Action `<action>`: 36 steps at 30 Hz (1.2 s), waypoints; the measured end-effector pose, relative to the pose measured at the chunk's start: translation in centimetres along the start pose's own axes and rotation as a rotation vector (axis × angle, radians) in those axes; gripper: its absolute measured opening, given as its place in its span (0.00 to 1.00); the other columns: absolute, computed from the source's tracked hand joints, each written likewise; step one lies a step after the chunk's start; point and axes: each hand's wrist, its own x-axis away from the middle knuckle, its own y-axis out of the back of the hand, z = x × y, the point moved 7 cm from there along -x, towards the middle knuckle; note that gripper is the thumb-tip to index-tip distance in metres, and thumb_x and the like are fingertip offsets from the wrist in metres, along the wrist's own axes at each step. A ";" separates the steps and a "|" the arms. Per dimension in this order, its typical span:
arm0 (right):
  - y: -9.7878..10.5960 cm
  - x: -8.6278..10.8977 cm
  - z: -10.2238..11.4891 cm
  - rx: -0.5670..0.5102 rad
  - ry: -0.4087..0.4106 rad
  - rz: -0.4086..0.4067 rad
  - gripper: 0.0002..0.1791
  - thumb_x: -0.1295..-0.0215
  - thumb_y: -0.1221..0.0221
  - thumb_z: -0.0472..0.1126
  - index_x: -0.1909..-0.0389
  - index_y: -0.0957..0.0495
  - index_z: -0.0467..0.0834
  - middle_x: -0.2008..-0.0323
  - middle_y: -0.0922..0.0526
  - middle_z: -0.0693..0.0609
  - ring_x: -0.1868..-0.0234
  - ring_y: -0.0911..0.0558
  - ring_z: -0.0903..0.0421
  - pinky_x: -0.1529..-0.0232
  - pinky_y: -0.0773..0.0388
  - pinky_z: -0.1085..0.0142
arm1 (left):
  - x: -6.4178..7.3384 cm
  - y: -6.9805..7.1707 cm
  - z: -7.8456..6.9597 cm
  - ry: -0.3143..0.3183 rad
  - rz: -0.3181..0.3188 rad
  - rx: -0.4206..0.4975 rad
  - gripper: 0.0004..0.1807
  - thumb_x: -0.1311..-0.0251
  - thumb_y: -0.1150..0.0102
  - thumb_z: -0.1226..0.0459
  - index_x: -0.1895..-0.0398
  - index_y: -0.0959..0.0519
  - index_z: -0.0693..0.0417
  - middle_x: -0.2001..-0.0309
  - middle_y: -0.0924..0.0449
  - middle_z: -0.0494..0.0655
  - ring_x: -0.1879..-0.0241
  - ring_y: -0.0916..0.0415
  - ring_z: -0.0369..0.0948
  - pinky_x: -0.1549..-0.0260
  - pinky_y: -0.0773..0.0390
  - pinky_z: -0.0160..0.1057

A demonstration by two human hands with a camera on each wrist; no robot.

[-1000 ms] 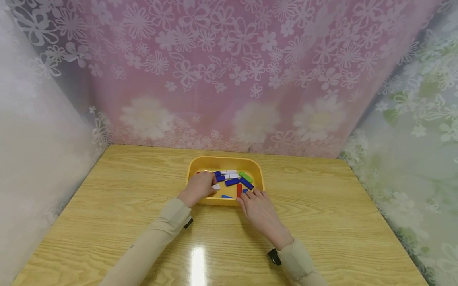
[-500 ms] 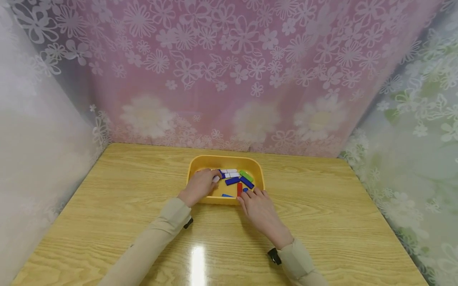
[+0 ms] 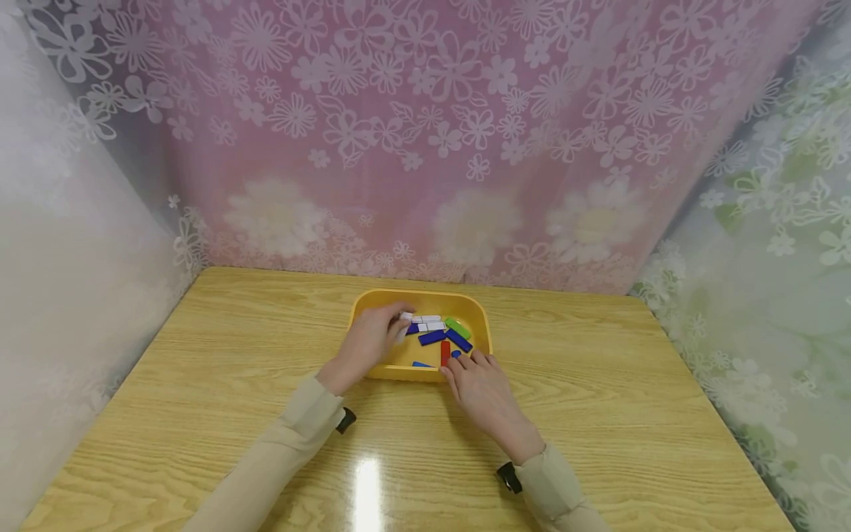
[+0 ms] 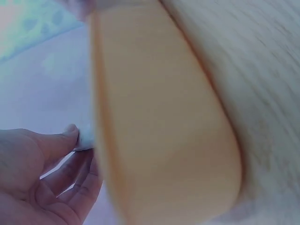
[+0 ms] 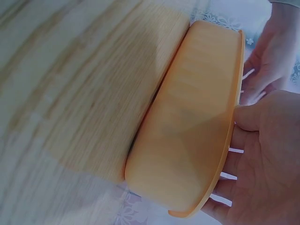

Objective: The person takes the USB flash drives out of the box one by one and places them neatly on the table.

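Observation:
My left hand (image 3: 371, 341) pinches a small white block (image 3: 405, 316) between thumb and fingers, over the left side of a yellow plastic tub (image 3: 419, 374). In the left wrist view the white block (image 4: 86, 139) shows partly behind the tub's rim. My right hand (image 3: 480, 393) rests over the tub's front right rim, fingers reaching inside with little bend. In the right wrist view its thumb (image 5: 247, 117) lies right at the rim. Close to those fingertips are a red bar (image 3: 445, 353) and a small blue round piece (image 3: 456, 354).
Inside the tub lie white blocks (image 3: 431, 326), dark blue bars (image 3: 432, 338), a green bar (image 3: 458, 328) and a lighter blue piece (image 3: 422, 364). The tub stands on a wood-grain table (image 3: 585, 384). Floral curtains (image 3: 425, 148) hang behind and at both sides.
My left hand has taken the white block from the tub's left side and lifted it up and back, tilting at the wrist. The right hand has stayed at the rim.

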 end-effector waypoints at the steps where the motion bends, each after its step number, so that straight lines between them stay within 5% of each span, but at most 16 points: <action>1: -0.1 0.0 0.0 -0.003 0.000 0.002 0.14 0.23 0.46 0.48 0.62 0.18 0.43 0.68 0.17 0.50 0.65 0.26 0.49 0.60 0.27 0.57 | 0.1 0.3 -0.2 -0.002 -0.007 0.001 0.11 0.28 0.42 0.66 0.46 0.18 0.55 0.66 0.14 0.48 0.72 0.22 0.39 0.69 0.20 0.40; 7: -0.1 0.1 0.0 -0.009 -0.001 0.006 0.14 0.22 0.46 0.48 0.62 0.18 0.43 0.68 0.17 0.50 0.65 0.26 0.49 0.60 0.27 0.57 | 1.3 2.0 0.0 0.032 0.004 0.034 0.13 0.28 0.42 0.64 0.42 0.20 0.51 0.64 0.16 0.46 0.71 0.20 0.40 0.72 0.22 0.37; 18: -0.1 0.0 0.1 0.001 -0.002 0.001 0.13 0.23 0.45 0.47 0.62 0.18 0.43 0.69 0.17 0.50 0.66 0.26 0.49 0.61 0.28 0.57 | 5.2 5.1 2.2 0.065 0.002 0.028 0.13 0.32 0.37 0.66 0.46 0.18 0.53 0.59 0.15 0.49 0.62 0.16 0.46 0.63 0.16 0.44; 29: 0.2 0.0 -0.1 -0.015 -0.008 -0.014 0.13 0.23 0.45 0.47 0.62 0.18 0.43 0.69 0.17 0.50 0.65 0.25 0.48 0.60 0.28 0.56 | 8.3 4.1 4.3 0.134 0.184 0.038 0.13 0.35 0.34 0.66 0.48 0.19 0.52 0.64 0.16 0.46 0.66 0.17 0.40 0.67 0.17 0.38; 36: 0.1 0.1 0.0 -0.007 -0.010 0.001 0.13 0.23 0.45 0.48 0.62 0.19 0.43 0.68 0.18 0.50 0.65 0.25 0.49 0.60 0.28 0.56 | 9.2 3.0 4.9 0.183 0.163 0.083 0.15 0.36 0.32 0.67 0.52 0.28 0.56 0.66 0.20 0.45 0.69 0.21 0.37 0.69 0.19 0.37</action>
